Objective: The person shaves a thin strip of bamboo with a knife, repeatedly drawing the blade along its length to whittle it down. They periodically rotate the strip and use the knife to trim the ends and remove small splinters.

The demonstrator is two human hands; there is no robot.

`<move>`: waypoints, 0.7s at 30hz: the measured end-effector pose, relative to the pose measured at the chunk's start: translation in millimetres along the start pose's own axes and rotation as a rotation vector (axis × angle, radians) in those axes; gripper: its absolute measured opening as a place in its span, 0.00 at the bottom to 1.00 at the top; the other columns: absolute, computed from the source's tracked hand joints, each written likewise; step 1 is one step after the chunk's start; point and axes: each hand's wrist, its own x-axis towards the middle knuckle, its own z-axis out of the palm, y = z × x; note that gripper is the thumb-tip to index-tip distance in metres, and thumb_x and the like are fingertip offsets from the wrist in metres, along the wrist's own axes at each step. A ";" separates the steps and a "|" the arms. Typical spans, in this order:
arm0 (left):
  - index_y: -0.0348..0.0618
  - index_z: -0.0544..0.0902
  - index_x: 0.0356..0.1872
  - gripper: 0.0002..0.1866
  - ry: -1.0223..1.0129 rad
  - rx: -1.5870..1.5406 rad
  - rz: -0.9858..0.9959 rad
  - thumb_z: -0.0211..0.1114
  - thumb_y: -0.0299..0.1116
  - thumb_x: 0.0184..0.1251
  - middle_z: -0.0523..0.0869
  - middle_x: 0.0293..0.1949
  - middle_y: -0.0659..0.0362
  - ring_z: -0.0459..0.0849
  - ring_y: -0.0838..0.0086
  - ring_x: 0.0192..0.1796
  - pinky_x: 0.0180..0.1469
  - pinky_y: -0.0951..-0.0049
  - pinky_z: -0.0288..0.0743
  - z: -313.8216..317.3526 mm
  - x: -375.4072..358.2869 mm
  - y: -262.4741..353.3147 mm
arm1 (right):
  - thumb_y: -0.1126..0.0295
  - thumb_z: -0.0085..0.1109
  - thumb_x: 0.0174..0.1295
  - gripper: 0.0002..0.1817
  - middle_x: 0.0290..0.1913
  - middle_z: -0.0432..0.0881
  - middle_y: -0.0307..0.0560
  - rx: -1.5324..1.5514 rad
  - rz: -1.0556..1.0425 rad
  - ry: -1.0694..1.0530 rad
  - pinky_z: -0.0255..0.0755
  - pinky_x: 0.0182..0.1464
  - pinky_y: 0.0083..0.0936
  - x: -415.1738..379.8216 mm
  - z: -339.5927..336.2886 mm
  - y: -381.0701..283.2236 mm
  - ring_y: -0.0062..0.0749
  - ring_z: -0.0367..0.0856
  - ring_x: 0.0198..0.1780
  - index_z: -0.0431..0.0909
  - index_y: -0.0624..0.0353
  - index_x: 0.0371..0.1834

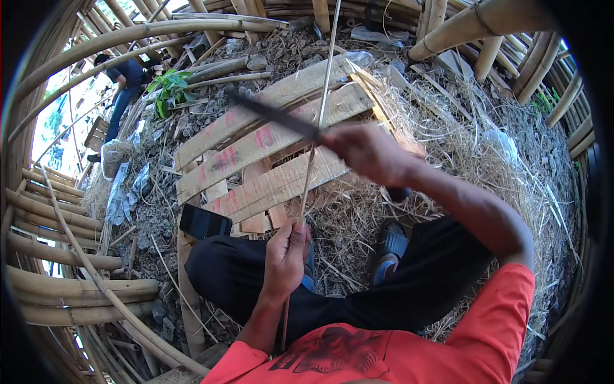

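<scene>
My left hand [286,261] is closed around a long, thin bamboo strip [309,173], which rises from my lap past the top of the view. My right hand [371,157] grips a long knife [275,118] with a dark blade, blurred toward its tip. The blade lies across the strip above my left hand, seemingly against it; my right fingers are close to the strip too. Below my right fist pokes the dark end of the knife's handle [400,194]. Behind the strip lies a slatted wooden pallet [268,144] with pink marks.
A phone [205,221] rests by the pallet's near left corner. Pale shavings [441,128] cover the ground to the right. Bamboo poles [83,291] line the left side, and a thick pole [480,29] crosses the upper right. Another person [125,80] bends over at the far left.
</scene>
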 end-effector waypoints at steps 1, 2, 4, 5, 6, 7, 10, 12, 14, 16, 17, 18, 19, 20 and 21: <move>0.44 0.71 0.32 0.17 0.006 0.013 0.038 0.49 0.45 0.78 0.58 0.16 0.72 0.52 0.90 0.14 0.15 0.82 0.45 -0.5 -2.0 -2.6 | 0.53 0.45 0.74 0.22 0.20 0.75 0.45 0.027 0.101 -0.019 0.69 0.32 0.33 2.9 -3.3 -1.4 0.26 0.72 0.25 0.78 0.63 0.39; 0.44 0.71 0.32 0.17 0.013 0.018 0.017 0.49 0.45 0.78 0.58 0.16 0.72 0.53 0.90 0.15 0.16 0.83 0.45 -0.1 -3.1 -1.9 | 0.56 0.48 0.73 0.19 0.20 0.74 0.42 0.047 0.197 -0.041 0.68 0.31 0.31 5.5 -10.0 -7.3 0.24 0.70 0.25 0.78 0.63 0.39; 0.44 0.71 0.31 0.17 0.018 0.026 -0.007 0.49 0.45 0.78 0.58 0.16 0.73 0.53 0.90 0.15 0.16 0.83 0.45 2.7 -0.3 3.5 | 0.61 0.50 0.72 0.15 0.23 0.75 0.44 -0.008 0.043 -0.129 0.68 0.35 0.32 -0.5 -1.9 -7.7 0.28 0.72 0.30 0.79 0.63 0.41; 0.44 0.71 0.31 0.17 0.027 0.032 0.019 0.49 0.45 0.78 0.58 0.16 0.73 0.53 0.90 0.15 0.16 0.83 0.45 4.0 1.9 2.2 | 0.63 0.50 0.72 0.14 0.27 0.77 0.49 -0.067 -0.211 -0.178 0.69 0.39 0.36 -6.9 8.9 -14.2 0.35 0.76 0.35 0.79 0.64 0.41; 0.44 0.71 0.31 0.18 0.032 0.042 0.039 0.49 0.46 0.78 0.58 0.16 0.73 0.53 0.90 0.15 0.16 0.83 0.46 4.0 3.3 -1.6 | 0.62 0.49 0.72 0.15 0.34 0.83 0.60 -0.116 -0.024 -0.308 0.71 0.47 0.42 -13.1 8.6 -22.5 0.49 0.83 0.43 0.79 0.64 0.44; 0.44 0.71 0.31 0.18 0.037 0.059 0.052 0.49 0.46 0.78 0.59 0.16 0.73 0.54 0.91 0.16 0.17 0.83 0.46 2.2 3.0 -4.0 | 0.59 0.47 0.73 0.18 0.30 0.81 0.56 -0.058 -0.023 -0.112 0.72 0.40 0.38 -2.7 5.3 -9.5 0.42 0.81 0.35 0.78 0.64 0.39; 0.44 0.71 0.31 0.18 0.014 0.054 0.052 0.49 0.46 0.78 0.59 0.16 0.73 0.54 0.91 0.16 0.17 0.84 0.46 3.6 -0.6 6.2 | 0.50 0.40 0.75 0.26 0.20 0.72 0.43 0.115 0.079 0.134 0.67 0.26 0.29 8.3 -10.2 -5.0 0.26 0.72 0.21 0.74 0.63 0.31; 0.43 0.71 0.31 0.18 0.039 0.066 0.060 0.49 0.45 0.78 0.60 0.17 0.73 0.55 0.90 0.17 0.18 0.84 0.47 3.1 2.8 -0.8 | 0.47 0.39 0.75 0.28 0.17 0.67 0.37 0.220 0.133 0.131 0.64 0.21 0.25 6.8 -13.7 -6.1 0.20 0.68 0.18 0.73 0.62 0.30; 0.42 0.72 0.34 0.17 0.041 0.131 0.100 0.49 0.44 0.78 0.61 0.18 0.72 0.56 0.90 0.18 0.19 0.84 0.47 5.8 7.1 -2.5 | 0.45 0.40 0.74 0.28 0.16 0.66 0.33 0.318 0.131 0.066 0.62 0.20 0.23 2.0 -13.9 -5.5 0.17 0.67 0.18 0.73 0.60 0.31; 0.41 0.74 0.38 0.15 0.041 0.251 0.158 0.48 0.42 0.79 0.63 0.19 0.71 0.58 0.90 0.19 0.19 0.85 0.48 8.7 5.2 -1.5 | 0.50 0.51 0.71 0.22 0.16 0.66 0.30 0.423 0.101 0.076 0.59 0.18 0.18 2.2 -16.1 -6.0 0.13 0.65 0.16 0.73 0.61 0.31; 0.40 0.74 0.41 0.14 0.006 0.220 0.142 0.49 0.41 0.78 0.64 0.20 0.71 0.59 0.90 0.20 0.20 0.85 0.49 9.0 4.5 -3.9 | 0.52 0.54 0.70 0.21 0.16 0.65 0.29 0.455 0.102 0.079 0.58 0.17 0.17 4.2 -15.9 -2.7 0.12 0.64 0.16 0.73 0.61 0.32; 0.40 0.74 0.45 0.13 -0.030 0.189 0.128 0.50 0.40 0.78 0.66 0.21 0.70 0.60 0.90 0.21 0.20 0.85 0.50 9.4 4.3 -7.5 | 0.54 0.57 0.69 0.19 0.16 0.65 0.29 0.488 0.102 0.083 0.57 0.17 0.16 6.1 -16.0 0.3 0.11 0.63 0.15 0.73 0.61 0.32; 0.39 0.74 0.49 0.13 -0.069 0.158 0.115 0.51 0.39 0.78 0.67 0.22 0.70 0.61 0.90 0.22 0.20 0.85 0.51 10.7 4.5 -8.7 | 0.58 0.63 0.65 0.17 0.16 0.65 0.28 0.621 0.155 0.098 0.55 0.15 0.16 7.6 -15.5 2.2 0.11 0.61 0.14 0.73 0.61 0.32; 0.39 0.73 0.52 0.14 -0.063 0.084 0.089 0.52 0.38 0.77 0.69 0.24 0.69 0.61 0.90 0.22 0.22 0.85 0.52 13.8 4.0 -7.3 | 0.58 0.63 0.65 0.17 0.16 0.65 0.28 0.657 0.162 0.106 0.55 0.15 0.15 8.3 -18.0 3.6 0.11 0.62 0.14 0.73 0.61 0.32; 0.39 0.71 0.55 0.15 -0.056 0.009 0.060 0.53 0.37 0.77 0.70 0.26 0.68 0.62 0.90 0.23 0.23 0.86 0.54 18.1 2.8 -3.7 | 0.58 0.64 0.64 0.17 0.16 0.65 0.28 0.693 0.171 0.113 0.55 0.15 0.15 9.1 -20.6 5.5 0.11 0.62 0.14 0.73 0.61 0.32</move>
